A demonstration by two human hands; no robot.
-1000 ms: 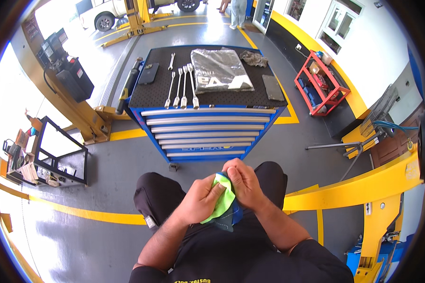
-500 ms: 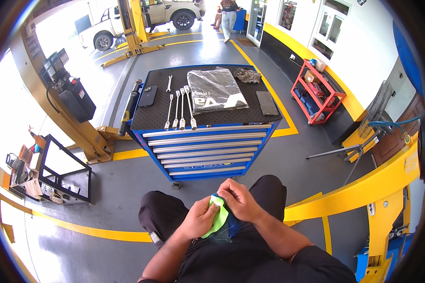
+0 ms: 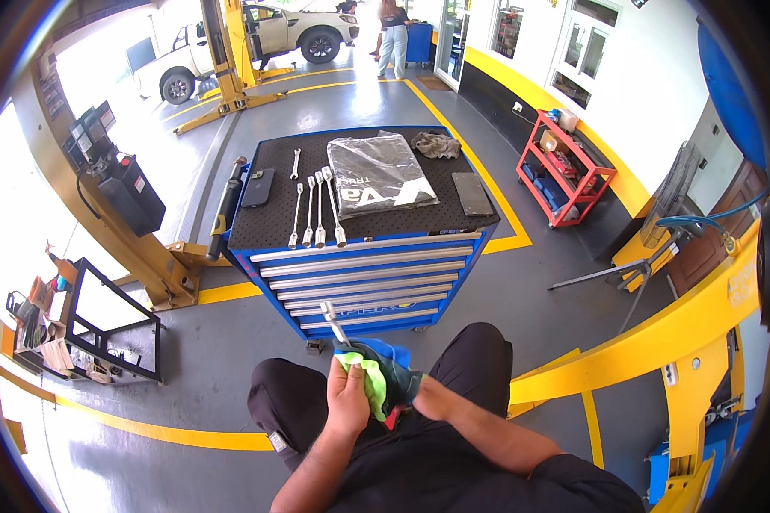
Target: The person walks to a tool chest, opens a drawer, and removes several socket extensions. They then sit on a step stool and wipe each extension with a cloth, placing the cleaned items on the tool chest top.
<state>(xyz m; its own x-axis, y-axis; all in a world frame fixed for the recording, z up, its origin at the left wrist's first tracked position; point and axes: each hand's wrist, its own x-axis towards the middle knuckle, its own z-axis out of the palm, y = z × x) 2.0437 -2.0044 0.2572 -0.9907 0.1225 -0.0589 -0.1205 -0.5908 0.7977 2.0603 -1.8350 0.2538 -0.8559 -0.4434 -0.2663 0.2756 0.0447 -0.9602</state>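
Surface (image 3: 257,229) edge at your 12 o'clock, floor (image 3: 201,376) spreading at 9. Your left hand (image 3: 347,397) closed on green cloth (image 3: 373,385), silver wrench (image 3: 334,322) jutting out; right hand (image 3: 428,398) under dark cloth (image 3: 402,383), grip hidden.

Two hands of mine in play here, one left hand (image 3: 348,395) and one right hand (image 3: 426,396), plus two knees (image 3: 289,398), and I've got one bundle of green and blue cloth (image 3: 370,380) and one metal tool (image 3: 329,311)! I count one blue tool chest (image 3: 368,272) and, on to the wrenches (image 3: 320,212), five lying there: one short, four long! Now I make it one plastic package (image 3: 381,171), one crumpled rag (image 3: 436,144), one phone (image 3: 257,187), one dark flat slab (image 3: 473,194)! Further off, I tally one red cart (image 3: 592,178) and one white pickup (image 3: 295,32) showing me two wheels (image 3: 320,45)
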